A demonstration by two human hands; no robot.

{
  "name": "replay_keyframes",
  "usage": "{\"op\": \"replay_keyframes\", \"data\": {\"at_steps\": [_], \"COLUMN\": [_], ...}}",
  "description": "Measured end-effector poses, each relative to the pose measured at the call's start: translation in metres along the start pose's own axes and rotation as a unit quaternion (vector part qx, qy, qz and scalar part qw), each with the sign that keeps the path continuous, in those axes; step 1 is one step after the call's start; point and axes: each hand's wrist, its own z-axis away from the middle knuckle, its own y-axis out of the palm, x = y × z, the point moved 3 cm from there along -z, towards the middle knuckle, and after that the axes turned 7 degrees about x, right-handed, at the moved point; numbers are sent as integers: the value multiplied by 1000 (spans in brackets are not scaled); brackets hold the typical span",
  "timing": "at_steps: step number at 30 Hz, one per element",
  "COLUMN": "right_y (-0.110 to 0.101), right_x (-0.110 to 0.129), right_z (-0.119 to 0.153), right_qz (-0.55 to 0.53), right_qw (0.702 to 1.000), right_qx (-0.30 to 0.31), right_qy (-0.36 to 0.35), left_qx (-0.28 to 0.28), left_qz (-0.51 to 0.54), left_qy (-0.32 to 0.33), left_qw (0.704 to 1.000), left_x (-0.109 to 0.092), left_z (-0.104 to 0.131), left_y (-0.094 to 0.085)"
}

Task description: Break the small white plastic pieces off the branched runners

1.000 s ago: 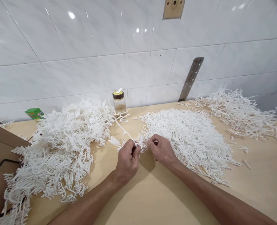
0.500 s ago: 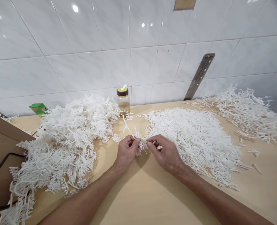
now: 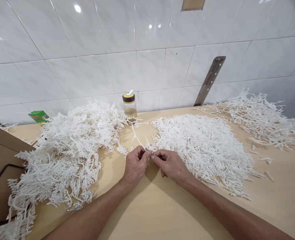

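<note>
Thumb and fingers of my left hand [image 3: 136, 163] pinch a white branched plastic sprig [image 3: 135, 136], whose thin stems reach up towards the jar. Close against it, my right hand [image 3: 171, 165] has its thumb and forefinger pressed together at the sprig's tips. The fingers hide the exact spot they grip. On the left lies a tangled heap of white branched sprigs [image 3: 62, 156]. To the right of my hands spreads a pile of short white pieces [image 3: 202, 150].
Behind my hands stands a clear jar [image 3: 130, 108] with a dark and yellow lid. A green box [image 3: 39, 116] sits at the back left, near a brown carton [image 3: 5, 160]. Bare white stems [image 3: 264, 120] lie far right. A metal bracket [image 3: 209, 81] leans by the tiled wall.
My right hand has moved left until its fingertips meet those of my left hand, closing on the sprig's end. The view has shifted slightly.
</note>
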Motion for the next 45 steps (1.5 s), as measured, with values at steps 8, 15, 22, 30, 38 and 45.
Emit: {"op": "replay_keyframes", "data": {"at_steps": [8, 15, 22, 30, 38, 45], "right_y": [2, 3, 6, 6, 7, -9], "right_x": [10, 8, 5, 11, 8, -8], "right_z": [4, 3, 0, -3, -3, -9], "right_qz": [1, -16, -37, -21, -13, -50], "right_qw": [1000, 1000, 999, 998, 998, 994], "right_qx": [3, -3, -5, -7, -13, -73], "right_qy": [9, 15, 22, 57, 64, 71], "left_qx": [-7, -6, -15, 6, 23, 42], "left_qz": [4, -4, -11, 28, -14, -62], "left_qy": [-8, -18, 5, 36, 57, 114], "left_qw": [1000, 1000, 1000, 999, 998, 991], "left_x": [1, 0, 4, 3, -4, -17], "left_z": [-1, -1, -1, 0, 3, 9], "left_y": [1, 2, 1, 5, 6, 4]}}
